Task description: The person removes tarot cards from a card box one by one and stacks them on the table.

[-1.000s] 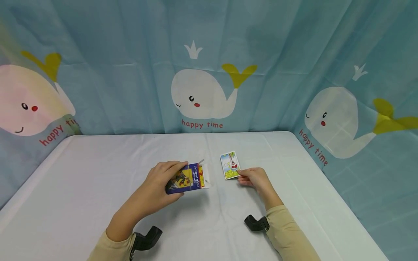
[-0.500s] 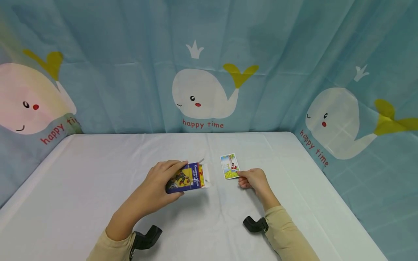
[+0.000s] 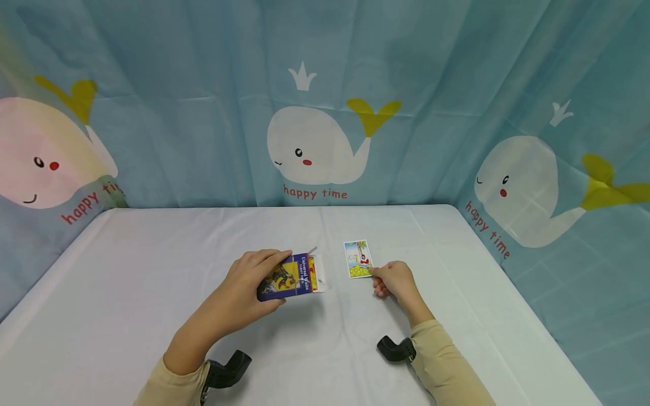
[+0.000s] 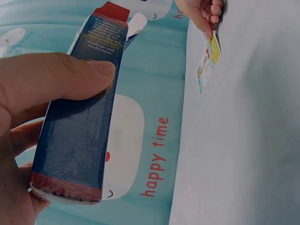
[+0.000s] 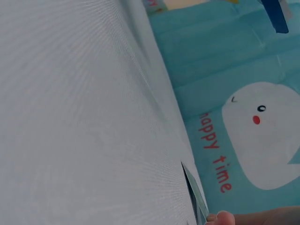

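Two-handed, gripped tarot box (image 3: 286, 277) in left hand (image 3: 249, 285) and pinched picture card (image 3: 358, 259), just right of that box, by one corner in right hand (image 3: 398, 279). Probably risked dropping card through so slight a hold, or, on tilting, spilling anything inside box.

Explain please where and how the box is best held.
Probably grip the box by its two long narrow sides, coming from the left, as the left hand does: the box is flat, and its flaps stick out at the right end.
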Motion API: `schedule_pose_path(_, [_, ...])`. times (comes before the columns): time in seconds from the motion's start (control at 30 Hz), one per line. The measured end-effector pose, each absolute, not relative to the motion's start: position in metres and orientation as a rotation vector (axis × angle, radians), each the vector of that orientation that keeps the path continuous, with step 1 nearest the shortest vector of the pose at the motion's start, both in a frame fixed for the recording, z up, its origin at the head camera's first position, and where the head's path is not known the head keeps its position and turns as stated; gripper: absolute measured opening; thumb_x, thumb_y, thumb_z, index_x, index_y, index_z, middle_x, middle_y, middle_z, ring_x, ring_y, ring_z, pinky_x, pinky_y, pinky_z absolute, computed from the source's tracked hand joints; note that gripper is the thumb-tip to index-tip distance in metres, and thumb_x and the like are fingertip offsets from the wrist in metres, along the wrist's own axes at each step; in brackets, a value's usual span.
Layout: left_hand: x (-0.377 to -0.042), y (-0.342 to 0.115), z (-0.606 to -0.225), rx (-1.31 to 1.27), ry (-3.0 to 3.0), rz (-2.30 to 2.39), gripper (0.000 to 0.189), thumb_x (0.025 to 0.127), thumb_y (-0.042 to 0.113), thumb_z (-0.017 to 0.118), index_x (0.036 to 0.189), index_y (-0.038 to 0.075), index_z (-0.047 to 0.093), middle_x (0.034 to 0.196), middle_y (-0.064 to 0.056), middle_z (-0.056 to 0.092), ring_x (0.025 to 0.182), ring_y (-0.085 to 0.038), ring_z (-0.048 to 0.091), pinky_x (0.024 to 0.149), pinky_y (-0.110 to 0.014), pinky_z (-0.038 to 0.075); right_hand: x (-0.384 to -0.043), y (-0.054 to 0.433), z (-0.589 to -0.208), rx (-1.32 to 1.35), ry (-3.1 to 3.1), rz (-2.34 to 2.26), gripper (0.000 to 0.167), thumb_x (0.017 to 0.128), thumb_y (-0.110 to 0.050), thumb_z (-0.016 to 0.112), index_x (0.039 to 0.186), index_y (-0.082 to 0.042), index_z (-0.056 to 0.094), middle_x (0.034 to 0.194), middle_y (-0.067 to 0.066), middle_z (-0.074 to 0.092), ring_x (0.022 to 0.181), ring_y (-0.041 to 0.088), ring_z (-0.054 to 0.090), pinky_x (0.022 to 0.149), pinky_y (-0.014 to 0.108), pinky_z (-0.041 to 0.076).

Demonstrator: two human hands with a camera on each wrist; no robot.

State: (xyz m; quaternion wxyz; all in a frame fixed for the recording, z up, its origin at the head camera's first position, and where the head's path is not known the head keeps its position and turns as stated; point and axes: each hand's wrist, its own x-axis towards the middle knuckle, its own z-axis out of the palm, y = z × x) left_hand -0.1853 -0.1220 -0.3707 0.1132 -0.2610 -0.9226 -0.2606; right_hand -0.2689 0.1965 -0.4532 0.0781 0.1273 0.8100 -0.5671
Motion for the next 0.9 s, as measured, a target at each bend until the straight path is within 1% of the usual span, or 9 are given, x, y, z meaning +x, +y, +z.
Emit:
schedule_pose_path(0.27, [-0.1854,-0.1219,-0.3706,-0.748,-2.731,-0.767,0.077,0.076,0.016,0.085,0.145,0.014,0.05,0.138,-0.008,0.057,0.124,-0.03,0.05,0.103,-0.058,0.04,-0.2687,0.1956,-0.4501,0.366,2.483,-1.619,0.023,0.093,-0.012,0.065,0.077,0.002,0.056,0.049,-0.001,0.056,0.036,0.004,0.052,0.041,0.019,0.047])
schedule_pose_path(0.9, [-0.1857,-0.1216,-0.3709,-0.747,-2.726,-0.776,0.077,0.076,0.015,0.085,0.145,0.014,0.051,0.138,-0.008,0.057,0.123,-0.03,0.05,0.103,-0.057,0.04,-0.2735,0.1963,-0.4494,0.33,2.526,-1.473,0.025,0.094,-0.015,0.064,0.077,0.002,0.061,0.051,0.0,0.057,0.038,0.005,0.054,0.042,0.02,0.048])
